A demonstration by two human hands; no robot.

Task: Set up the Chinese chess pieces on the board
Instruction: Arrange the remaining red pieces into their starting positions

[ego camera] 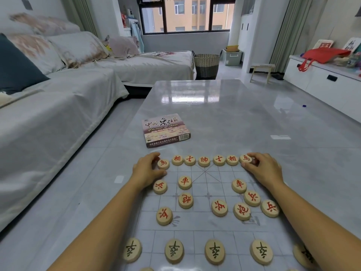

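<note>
Nearest edge: a row of round pale wooden pieces with black characters (214,251) stands evenly spaced on the thin pale printed board sheet (195,229). One more at the right is partly hidden by a forearm. I read this as the black soldier rank, already placed. Anything nearer is cut off.

Middle of board: round pale wooden pieces with red characters (219,207) lie loose, off the crossings and turned at odd angles. They include two red chariot pieces (184,182), two cannons and five soldiers. I judge none of these set yet.

Far rank: seven red pieces in line. The left hand (148,171) grips the left red horse piece (163,163), which sits slightly nearer than its neighbours. The right hand (261,169) pinches the right red horse piece (245,159) at its edge. The chariots are not yet at the ends of this rank.

Beyond: a printed cardboard chess box (166,130) lies on the glossy grey table (234,114), apart from the board.
</note>
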